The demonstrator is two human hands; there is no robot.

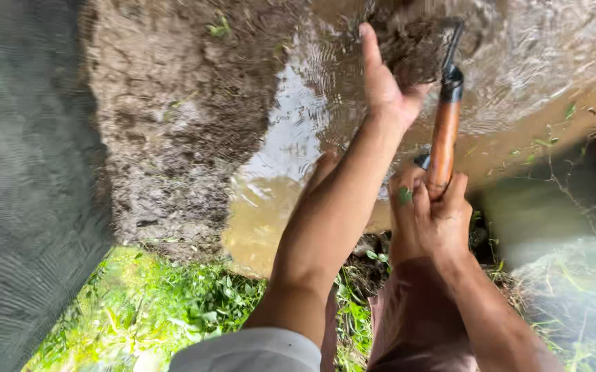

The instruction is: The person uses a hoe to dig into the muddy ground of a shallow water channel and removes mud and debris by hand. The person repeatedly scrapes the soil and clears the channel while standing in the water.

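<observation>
While the wooden handle (444,141) of the hoe is being clamped in the right hand (436,217), wet mud (412,48) on its blade at the far water's edge is being scraped off by the flat, open-fingered left hand (384,79), best kept pushing away from the blade's edge.

Mud bank (174,124) lies left of water (291,138); grass (174,303) below.

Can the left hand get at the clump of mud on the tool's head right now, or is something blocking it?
Probably yes. The left hand is open and already against the clump of mud at the tool's head, with nothing between them. The right hand grips the wooden handle lower down, clear of that end, above the muddy water.
</observation>
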